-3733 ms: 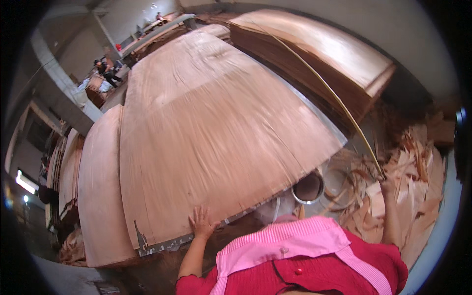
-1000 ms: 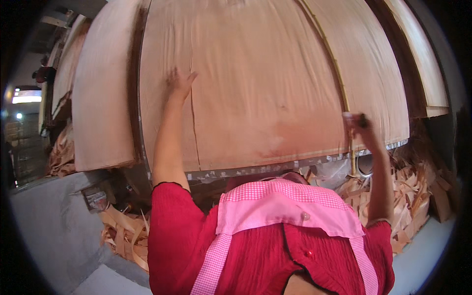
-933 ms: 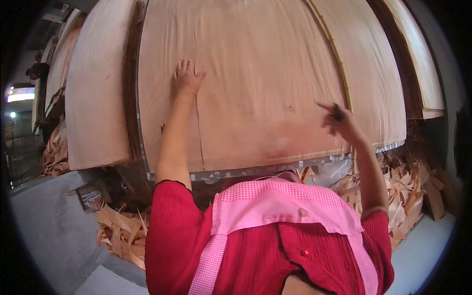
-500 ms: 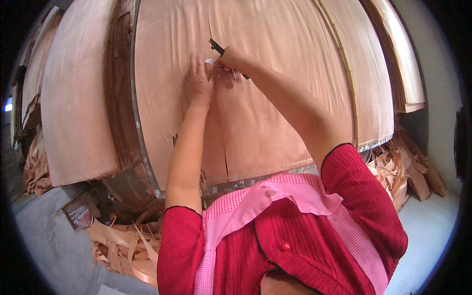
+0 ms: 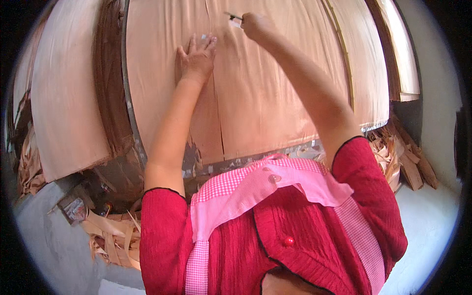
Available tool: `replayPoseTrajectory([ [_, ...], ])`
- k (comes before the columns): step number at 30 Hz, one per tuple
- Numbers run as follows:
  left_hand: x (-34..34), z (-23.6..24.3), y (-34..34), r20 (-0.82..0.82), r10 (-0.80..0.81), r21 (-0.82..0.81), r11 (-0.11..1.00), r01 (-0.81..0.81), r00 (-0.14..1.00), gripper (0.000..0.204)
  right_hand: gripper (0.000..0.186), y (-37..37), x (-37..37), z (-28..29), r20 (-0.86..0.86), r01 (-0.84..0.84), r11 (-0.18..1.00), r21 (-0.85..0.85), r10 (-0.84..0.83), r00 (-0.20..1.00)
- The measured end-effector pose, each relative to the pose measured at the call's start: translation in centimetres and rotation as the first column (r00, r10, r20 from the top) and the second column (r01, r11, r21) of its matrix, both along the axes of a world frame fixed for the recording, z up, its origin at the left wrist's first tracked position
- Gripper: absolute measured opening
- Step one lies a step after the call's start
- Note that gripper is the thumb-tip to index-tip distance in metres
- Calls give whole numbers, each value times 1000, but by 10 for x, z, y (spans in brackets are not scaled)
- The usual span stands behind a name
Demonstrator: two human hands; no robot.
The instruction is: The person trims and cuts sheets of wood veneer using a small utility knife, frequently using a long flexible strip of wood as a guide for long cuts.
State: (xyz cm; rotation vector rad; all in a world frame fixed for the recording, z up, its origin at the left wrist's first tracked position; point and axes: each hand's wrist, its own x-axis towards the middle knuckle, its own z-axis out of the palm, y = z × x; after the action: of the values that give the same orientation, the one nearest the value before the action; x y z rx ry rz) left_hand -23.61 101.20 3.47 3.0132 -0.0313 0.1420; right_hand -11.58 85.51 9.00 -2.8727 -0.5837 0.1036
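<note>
While my left hand (image 5: 196,61) lies flat, fingers spread, beside the crack (image 5: 216,105) in the veneer sheet (image 5: 275,93), my right hand (image 5: 255,25) pinches a thin dark tool (image 5: 233,16) just beyond it.

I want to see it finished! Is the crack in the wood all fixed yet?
Not yet. The left hand presses flat beside the split in the veneer sheet. The right hand holds a small tool at its top. Below, the split looks open down to the edge.

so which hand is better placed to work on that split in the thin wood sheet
The right hand, probably: it grips a small dark tool just right of the long split in the pale thin wood veneer sheet. The left hand lies flat, pressing the sheet beside the split.
</note>
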Motion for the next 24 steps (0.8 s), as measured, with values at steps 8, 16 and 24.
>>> replayPoseTrajectory([
  [8, -201, 5, -44, 22, 64, -334, 941, -53, 998, 83, 17, -31, -183, 8, -821, 435, 722, 538, 330, 467],
  [16, -236, 7, -64, 134, 116, -282, 957, -75, 984, 46, 17, -35, -225, 6, -789, 637, 476, 606, 254, 560],
  [24, -154, 16, -22, 270, 59, -295, 955, 24, 961, 37, 20, 8, -184, -40, -847, 691, 534, 488, 99, 522],
])
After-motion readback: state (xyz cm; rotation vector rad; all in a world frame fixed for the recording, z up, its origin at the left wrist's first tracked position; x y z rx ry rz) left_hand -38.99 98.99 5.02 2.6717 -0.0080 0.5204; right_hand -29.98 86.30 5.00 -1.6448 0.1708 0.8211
